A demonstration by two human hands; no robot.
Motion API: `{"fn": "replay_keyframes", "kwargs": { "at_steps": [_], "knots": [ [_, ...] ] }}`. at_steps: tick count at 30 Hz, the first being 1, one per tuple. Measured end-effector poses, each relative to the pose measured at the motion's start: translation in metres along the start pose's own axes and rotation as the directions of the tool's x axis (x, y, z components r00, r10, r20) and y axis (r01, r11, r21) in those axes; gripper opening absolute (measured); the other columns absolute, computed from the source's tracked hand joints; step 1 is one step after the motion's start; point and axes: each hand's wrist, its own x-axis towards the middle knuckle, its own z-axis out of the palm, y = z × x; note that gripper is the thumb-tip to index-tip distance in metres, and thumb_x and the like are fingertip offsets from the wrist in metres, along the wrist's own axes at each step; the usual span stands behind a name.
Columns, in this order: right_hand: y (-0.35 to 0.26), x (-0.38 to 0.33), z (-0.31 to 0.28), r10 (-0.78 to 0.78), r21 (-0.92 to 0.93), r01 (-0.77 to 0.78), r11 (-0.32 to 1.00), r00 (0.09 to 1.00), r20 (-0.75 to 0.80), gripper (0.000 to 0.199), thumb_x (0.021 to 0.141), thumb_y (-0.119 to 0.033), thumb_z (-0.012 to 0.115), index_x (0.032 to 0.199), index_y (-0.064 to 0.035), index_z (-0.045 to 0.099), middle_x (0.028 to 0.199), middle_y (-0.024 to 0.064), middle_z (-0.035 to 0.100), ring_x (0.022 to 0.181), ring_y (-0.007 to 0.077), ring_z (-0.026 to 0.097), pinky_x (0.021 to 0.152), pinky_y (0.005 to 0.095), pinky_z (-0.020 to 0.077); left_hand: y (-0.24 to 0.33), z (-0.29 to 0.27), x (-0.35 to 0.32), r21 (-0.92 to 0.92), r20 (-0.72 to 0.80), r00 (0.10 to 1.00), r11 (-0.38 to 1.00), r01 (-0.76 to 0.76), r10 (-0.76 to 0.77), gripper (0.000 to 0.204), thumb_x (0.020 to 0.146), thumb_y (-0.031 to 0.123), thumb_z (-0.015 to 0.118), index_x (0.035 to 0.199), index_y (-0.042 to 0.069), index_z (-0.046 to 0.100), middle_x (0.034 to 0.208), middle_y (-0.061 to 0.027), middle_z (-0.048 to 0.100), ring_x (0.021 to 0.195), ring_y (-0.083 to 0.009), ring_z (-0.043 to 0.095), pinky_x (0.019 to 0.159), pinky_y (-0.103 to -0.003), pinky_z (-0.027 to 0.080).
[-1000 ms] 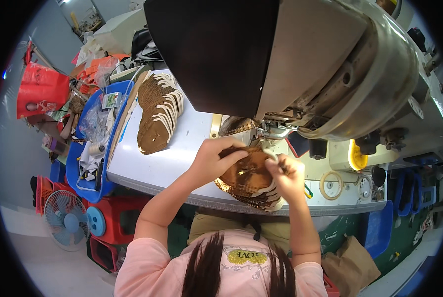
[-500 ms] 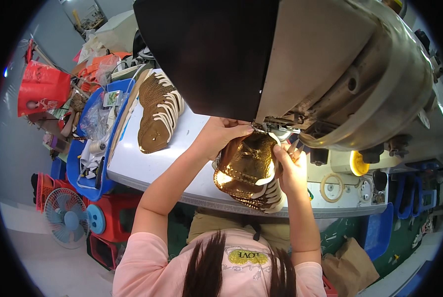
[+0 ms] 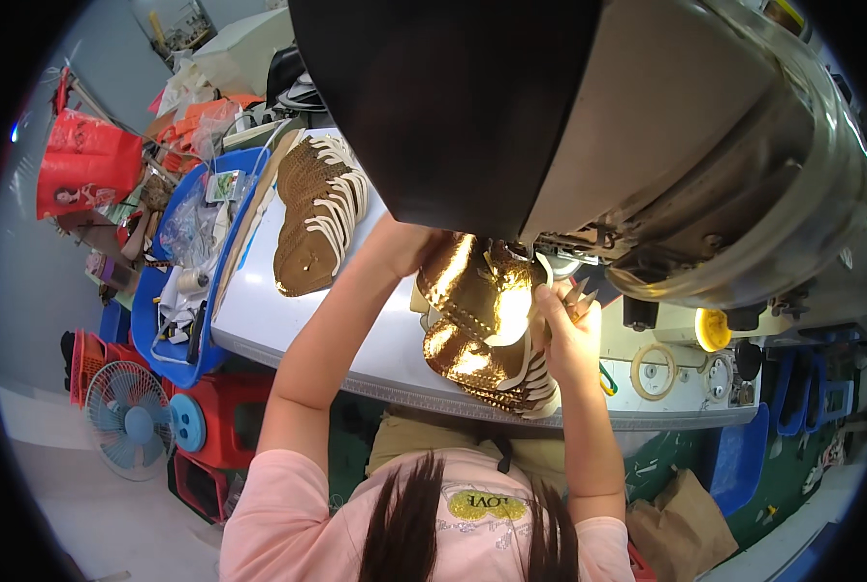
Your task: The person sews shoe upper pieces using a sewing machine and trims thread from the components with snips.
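Observation:
Under the sewing machine head (image 3: 589,126) lies a shiny gold shoe upper (image 3: 472,291) with pale edging. It joins further gold pieces (image 3: 467,357) hanging toward the table's front edge. My left hand (image 3: 406,248) reaches to its far left side; the fingers are hidden behind the machine's dark cover and the gold material. My right hand (image 3: 571,330) is closed at the upper's right edge, with the thumb against it. Two pointed metal tips, apparently thread snips (image 3: 581,291), stick up from its fingers. The needle area is mostly hidden.
On the white table (image 3: 356,330), a fanned row of brown uppers (image 3: 307,223) with white strips lies left. Beside it is a blue tray (image 3: 167,364) of odds and ends. A wooden ring (image 3: 654,371) lies right. A fan (image 3: 131,422) and red stool (image 3: 230,417) stand below left.
My left hand has moved up and left, its fingers passing out of sight behind the machine cover. The gold upper has shifted and shows more of its folded left side. My right hand stays nearly in place.

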Motion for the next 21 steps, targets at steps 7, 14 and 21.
{"fn": "replay_keyframes", "kwargs": {
  "at_steps": [7,14,21],
  "knots": [
    [0.013,0.004,-0.003,-0.085,-0.05,0.086,0.995,0.996,0.025,0.019,0.082,-0.013,0.053,0.07,0.0004,0.055,0.048,0.002,0.047,0.036,0.0076,0.039,0.035,0.0188,0.0284,-0.045,0.025,-0.062,-0.602,-0.214,0.977,0.788,-0.13,-0.001,0.042,0.089,0.036,0.038,0.115,0.003,0.041,0.115,-0.0122,0.047,0.111,-0.0269,0.043,0.093,-0.039,0.035],
    [0.012,0.002,0.002,-0.144,-0.213,0.165,0.963,0.984,0.107,0.022,0.083,-0.013,0.051,0.067,0.0005,0.056,0.055,0.0064,0.055,0.038,0.0055,0.041,0.036,0.0176,0.0294,-0.043,0.04,-0.052,-0.2,-0.204,0.978,0.977,-0.076,0.034,0.029,0.077,0.011,0.062,0.101,-0.001,0.049,0.095,-0.0058,0.056,0.09,-0.0145,0.053,0.081,-0.028,0.042],
    [-0.004,-0.004,0.011,0.104,-0.06,-0.099,0.993,0.991,0.086,0.02,0.084,-0.012,0.05,0.077,0.0037,0.06,0.057,0.0062,0.056,0.042,0.0045,0.043,0.039,0.017,0.0323,-0.027,0.012,-0.027,-0.154,-0.041,0.998,0.987,0.046,-0.053,0.032,0.075,0.009,0.064,0.101,0.0,0.049,0.098,-0.0092,0.055,0.094,-0.0165,0.052,0.08,-0.03,0.043]
  ]
}}
